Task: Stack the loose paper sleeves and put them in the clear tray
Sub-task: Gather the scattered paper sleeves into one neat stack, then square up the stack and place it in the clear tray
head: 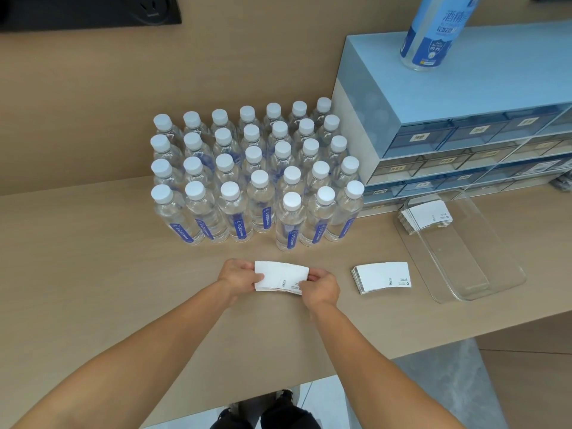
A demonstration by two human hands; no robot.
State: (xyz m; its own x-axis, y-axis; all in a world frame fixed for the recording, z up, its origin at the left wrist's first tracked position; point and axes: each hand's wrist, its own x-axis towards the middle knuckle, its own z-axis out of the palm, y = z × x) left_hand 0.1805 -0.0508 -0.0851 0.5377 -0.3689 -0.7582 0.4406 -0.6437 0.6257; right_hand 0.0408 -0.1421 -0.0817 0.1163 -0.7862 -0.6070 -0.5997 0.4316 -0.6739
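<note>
A stack of white paper sleeves (280, 275) is held just above the beige table in front of me. My left hand (238, 277) grips its left end and my right hand (320, 287) grips its right end. A second stack of sleeves (382, 277) lies flat on the table to the right, untouched. Further right stands the clear tray (495, 274), long and transparent. A third stack of sleeves (425, 216) lies in the tray's far end.
Several rows of water bottles (257, 178) with white caps stand behind my hands. A blue drawer cabinet (448, 125) sits at the back right with a spray bottle (433, 32) on top. The table's front edge (464, 339) runs diagonally at the lower right.
</note>
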